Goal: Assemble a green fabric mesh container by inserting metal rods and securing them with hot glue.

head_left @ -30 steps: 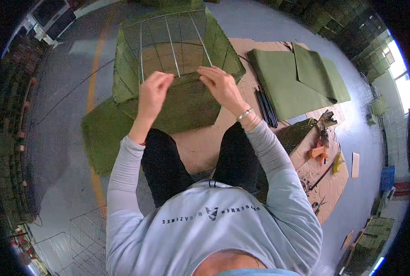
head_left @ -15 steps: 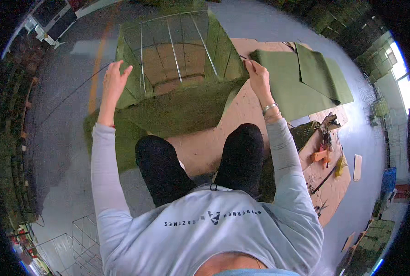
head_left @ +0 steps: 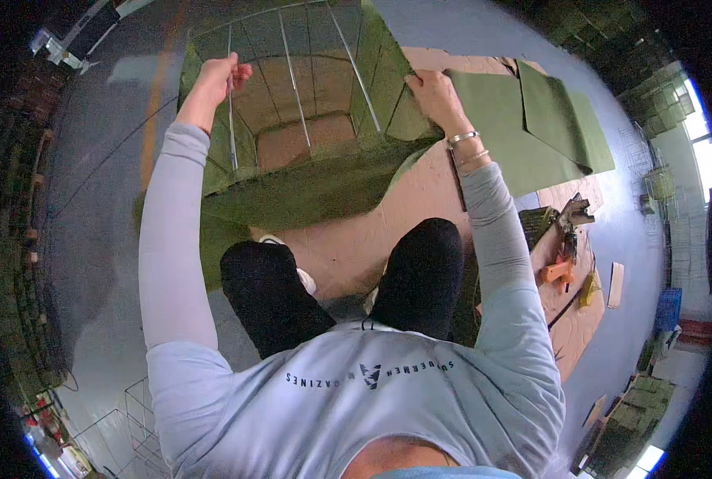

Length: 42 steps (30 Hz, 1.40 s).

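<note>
A wire frame (head_left: 294, 84) with upright metal rods stands in front of me, with dark green fabric (head_left: 308, 188) around its sides and a loose flap along its near edge. My left hand (head_left: 218, 82) is up at the frame's left side, its fingers curled at a metal rod. At the right side, my right hand (head_left: 440, 97) has its fingers closed at the edge of the green fabric side. What lies under those fingertips is partly hidden. Through the rods, a brown base shows inside the frame.
Flat green fabric sheets (head_left: 491, 132) lie on cardboard (head_left: 344, 247) to the right. Nearer me are an orange-handled tool (head_left: 558, 271) and a yellow item (head_left: 589, 289). Another wire frame (head_left: 124, 423) stands at lower left. My knees flank the near cardboard.
My left hand has moved forward and right onto the frame, its fingers going from spread to curled. My right hand has shifted slightly forward and left. The frame has tilted or slid a little left.
</note>
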{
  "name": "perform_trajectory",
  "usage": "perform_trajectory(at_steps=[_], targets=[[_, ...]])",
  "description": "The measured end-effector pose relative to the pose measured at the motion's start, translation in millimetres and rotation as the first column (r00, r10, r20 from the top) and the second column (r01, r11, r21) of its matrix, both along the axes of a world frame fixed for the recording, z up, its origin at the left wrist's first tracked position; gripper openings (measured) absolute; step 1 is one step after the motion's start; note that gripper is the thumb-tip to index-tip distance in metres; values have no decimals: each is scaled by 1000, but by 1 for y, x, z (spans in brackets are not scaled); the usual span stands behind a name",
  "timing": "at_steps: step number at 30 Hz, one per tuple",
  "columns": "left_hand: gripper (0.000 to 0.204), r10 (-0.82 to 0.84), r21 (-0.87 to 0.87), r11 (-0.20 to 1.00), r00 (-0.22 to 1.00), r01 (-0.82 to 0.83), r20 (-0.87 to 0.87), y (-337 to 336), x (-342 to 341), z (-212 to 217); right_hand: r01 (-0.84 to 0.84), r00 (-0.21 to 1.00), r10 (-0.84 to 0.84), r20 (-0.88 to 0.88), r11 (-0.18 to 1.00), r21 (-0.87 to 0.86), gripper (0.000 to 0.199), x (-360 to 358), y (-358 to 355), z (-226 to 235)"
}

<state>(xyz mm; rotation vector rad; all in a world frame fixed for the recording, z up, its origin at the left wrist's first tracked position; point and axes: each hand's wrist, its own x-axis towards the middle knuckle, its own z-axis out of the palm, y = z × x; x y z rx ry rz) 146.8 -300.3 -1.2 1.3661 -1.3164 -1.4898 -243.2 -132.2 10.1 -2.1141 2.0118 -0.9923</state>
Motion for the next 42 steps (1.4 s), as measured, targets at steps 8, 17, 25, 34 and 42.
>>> perform_trajectory(at_steps=[8,17,25,34,42], targets=[[30,401,-73,910,912,-408,-92,10,-45,30,-3,1000,4,7,996,-94,23,-1,39,10],[27,232,-429,868,968,-249,-92,71,-64,70,178,959,-172,227,984,-5,25,35,129,-33],[27,323,-469,817,940,-336,-111,130,-67,44,245,956,-260,137,963,115,25,41,151,-87],[28,147,-466,843,949,-268,-279,169,-46,5,257,942,-284,178,953,161,22,36,167,-100],[29,236,-456,810,917,-369,-322,170,-22,-4,-196,978,206,29,959,-205,30,94,199,-90]])
